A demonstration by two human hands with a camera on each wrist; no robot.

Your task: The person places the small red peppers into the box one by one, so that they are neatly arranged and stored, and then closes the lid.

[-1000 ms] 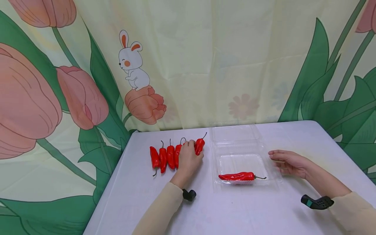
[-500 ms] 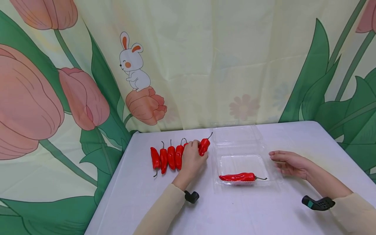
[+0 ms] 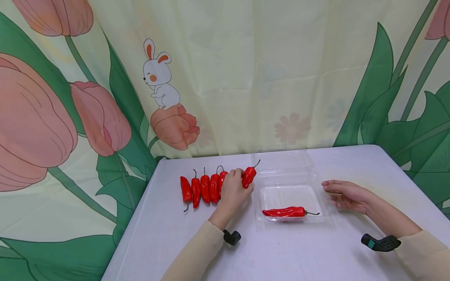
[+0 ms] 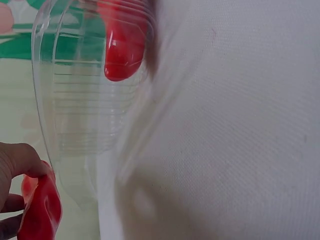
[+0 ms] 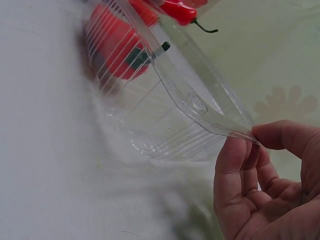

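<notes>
In the head view my left hand (image 3: 233, 190) pinches a red chili pepper (image 3: 249, 176), its stem pointing up and to the right. This pepper hangs just left of the clear plastic container (image 3: 286, 195); the left wrist view shows the thumb on the pepper (image 4: 44, 210) close to the container's rim. One red chili pepper (image 3: 286, 211) lies crosswise inside the container along its near side, stem to the right. At the container's right side, my right hand (image 3: 349, 196) stays put. The right wrist view shows this hand (image 5: 270, 185) pinching the rim corner between thumb and finger.
Several red chili peppers (image 3: 205, 188) lie side by side in a row left of my left hand. The container's open lid (image 3: 279, 160) lies flat behind its base. A white cloth (image 3: 299, 253) covers the table, and a printed curtain (image 3: 225, 78) hangs behind.
My left hand has moved right with the chili pepper, away from the row and up to the container's left side. The right hand and the container have hardly moved.
</notes>
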